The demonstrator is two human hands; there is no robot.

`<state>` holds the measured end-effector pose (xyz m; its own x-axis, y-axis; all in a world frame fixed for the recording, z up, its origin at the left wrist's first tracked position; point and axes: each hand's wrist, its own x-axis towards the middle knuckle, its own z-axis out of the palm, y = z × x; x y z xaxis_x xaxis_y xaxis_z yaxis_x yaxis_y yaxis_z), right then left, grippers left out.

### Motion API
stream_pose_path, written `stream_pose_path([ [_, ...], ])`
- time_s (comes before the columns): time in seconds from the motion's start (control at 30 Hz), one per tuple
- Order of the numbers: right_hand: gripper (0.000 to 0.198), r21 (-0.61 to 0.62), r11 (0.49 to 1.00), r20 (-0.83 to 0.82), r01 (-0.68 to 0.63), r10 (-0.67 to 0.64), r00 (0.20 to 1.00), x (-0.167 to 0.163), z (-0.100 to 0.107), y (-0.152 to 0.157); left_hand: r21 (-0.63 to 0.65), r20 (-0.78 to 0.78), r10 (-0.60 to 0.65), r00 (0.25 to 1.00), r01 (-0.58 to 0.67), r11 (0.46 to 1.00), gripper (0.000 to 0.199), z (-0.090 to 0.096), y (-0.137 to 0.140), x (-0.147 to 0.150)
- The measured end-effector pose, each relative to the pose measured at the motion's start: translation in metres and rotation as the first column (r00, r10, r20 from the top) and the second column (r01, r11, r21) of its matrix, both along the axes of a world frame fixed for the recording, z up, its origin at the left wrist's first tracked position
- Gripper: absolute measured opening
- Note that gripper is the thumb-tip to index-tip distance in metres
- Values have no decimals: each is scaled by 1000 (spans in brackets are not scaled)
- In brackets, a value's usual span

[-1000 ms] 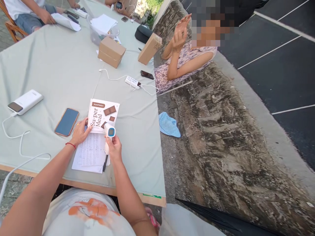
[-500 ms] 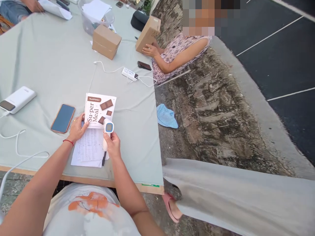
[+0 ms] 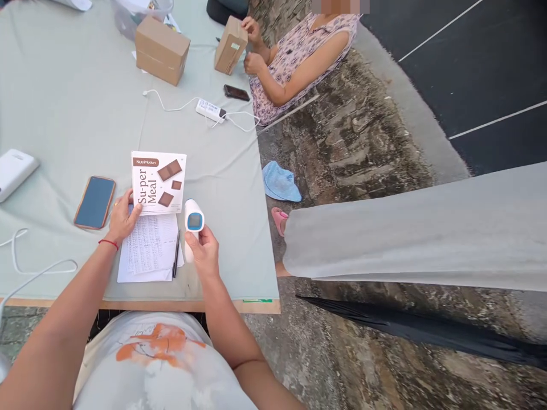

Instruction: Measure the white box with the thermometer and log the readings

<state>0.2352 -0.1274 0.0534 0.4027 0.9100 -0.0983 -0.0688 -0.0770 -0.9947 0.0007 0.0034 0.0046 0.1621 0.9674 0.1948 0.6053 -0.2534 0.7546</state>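
My left hand [image 3: 123, 215] grips the lower left corner of a white box [image 3: 159, 182] marked "Su-per Meal", with brown chocolate pieces printed on it. The box sits just above some papers [image 3: 149, 247] covered in small writing. In my right hand [image 3: 203, 250] is a white handheld infrared thermometer [image 3: 195, 219] with a blue-rimmed screen, its handle wrapped by my fingers. The thermometer stands to the right of the box, apart from it. A black pen [image 3: 175, 254] lies at the papers' right edge. Left of my left hand rests a phone [image 3: 94, 202] in an orange-rimmed case.
A white power bank [image 3: 16, 172] lies at the left, another power bank [image 3: 210, 110] with a cable farther back. Behind are a cardboard box [image 3: 162, 50], a plastic tub [image 3: 123, 17] and a dark phone [image 3: 236, 92]. Another person [image 3: 299, 62] handles a smaller carton [image 3: 231, 45] at the table's right side.
My right hand has drawn the thermometer right, off the box's lower corner, uncovering the whole front. The other person's carton is lower, one hand now on its top. The person in grey trousers has moved.
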Motion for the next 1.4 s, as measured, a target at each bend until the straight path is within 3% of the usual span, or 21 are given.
stream_pose_path([
  [0.13,61,-115,988,289,102,-65,955,32,-34,-8,-4,3,1,1000,-1,1000,117,4,-1,2],
  [0.23,56,-210,960,602,187,-24,798,59,-60,-15,-8,-1,-4,1000,4,1000,119,5,-1,3],
  [0.3,50,-234,951,716,204,27,697,74,-72,-20,-9,3,-7,1000,7,1000,116,5,-1,3],
  [0.43,41,-128,976,846,178,14,533,81,-82,-28,1,2,-5,1000,5,1000,112,4,-1,3],
  [0.5,32,-15,998,878,62,-17,478,73,-81,-29,6,-2,-3,1000,3,1000,110,3,-1,3],
  [0.57,27,30,991,888,-129,33,458,60,-79,-27,9,-2,-7,1000,7,1000,108,2,-1,3],
  [0.63,32,-25,945,900,-326,163,405,48,-75,-23,11,1,-15,1000,15,1000,107,1,-1,3],
  [0.73,40,-182,848,912,-497,334,237,41,-68,-17,18,6,-21,1000,20,1000,109,0,-1,3],
  [0.83,40,-281,781,909,-558,403,104,51,-61,-14,30,12,-23,1000,23,999,107,-1,-1,5],
  [0.93,38,-327,730,905,-600,425,23,66,-55,-18,31,10,-23,1000,23,999,107,-2,-1,6],
  [1.17,38,-370,684,914,-628,388,-116,78,-48,-29,11,1,-32,999,32,999,109,1,-2,8],
  [1.3,34,-396,612,903,-684,393,-171,88,-38,-31,21,4,-30,1000,30,999,109,1,-3,9],
  [1.4,26,-420,578,878,-700,455,-150,102,-25,-38,34,15,-36,999,35,999,105,0,-3,10],
])
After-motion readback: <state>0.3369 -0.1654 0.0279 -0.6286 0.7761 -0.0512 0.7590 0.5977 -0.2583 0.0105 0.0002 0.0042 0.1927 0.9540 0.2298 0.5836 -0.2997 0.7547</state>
